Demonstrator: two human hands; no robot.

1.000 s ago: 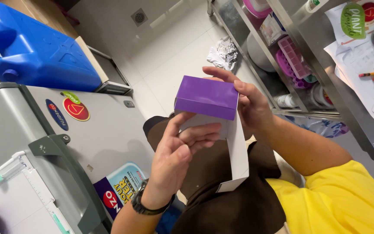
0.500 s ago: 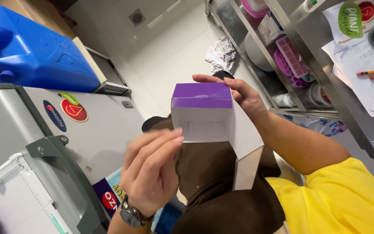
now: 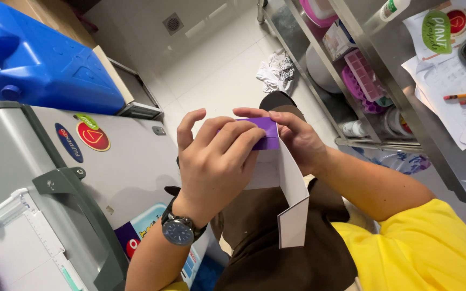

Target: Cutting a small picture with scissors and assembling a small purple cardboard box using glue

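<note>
Purple and white card made up the box (image 3: 289, 178) we held in front of our chest, above the brown apron (image 3: 276, 258). Our left hand (image 3: 217, 161) covered its purple top, fingers (image 3: 233, 134) curled down over it. Our right hand (image 3: 297, 140) gripped the far side, thumb along the top edge. One white flap hung open below. Beside us stood a grey chest freezer (image 3: 125, 156) with a blue jerrycan (image 3: 44, 64) behind it.

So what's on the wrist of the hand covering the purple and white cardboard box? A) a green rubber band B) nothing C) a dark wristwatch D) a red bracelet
C: a dark round-faced wristwatch sits on the left hand's wrist, below the purple and white cardboard box.
</note>
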